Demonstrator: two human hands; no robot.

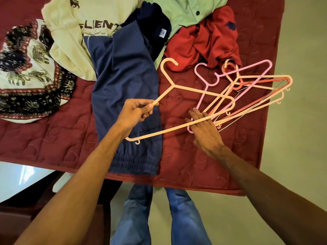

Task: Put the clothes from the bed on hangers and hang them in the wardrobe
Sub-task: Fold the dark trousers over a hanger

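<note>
Head view looks down on the bed (pixel 247 156), its dark red quilt stitched in curling loops, with clothes heaped from nine o'clock round to one. The left hand (pixel 136 113) has its fingers (pixel 147 107) pinched shut on one arm of a peach hanger (pixel 200 91), thin moulded plastic with a rounded hook at twelve o'clock and small pegs under its lower bar. The right hand (pixel 203 128) lies flat with fingers spread, gripping nothing, resting on the near ends of the pile of hangers (pixel 251 96) at three o'clock; the peach hanger's lower bar crosses its fingers.

The likeliest trouble is a snag: the lifted hanger's far corner overlaps the pink and coral hangers, so pulling it away could drag the tangle along or tip it over the bed's right edge, where several ends already overhang the floor (pixel 300 121). The two-finger pinch could also let the slim bar twist.

The navy trousers (pixel 123 82), smooth and slightly shiny with a gathered elastic waistband, lie directly under the hanger at six o'clock. Behind them sit a cream printed sweatshirt (pixel 85 29), a soft crumpled red polo (pixel 208 43), a pale green buttoned shirt (pixel 182 11) and an elephant-patterned cloth (pixel 30 71).
</note>
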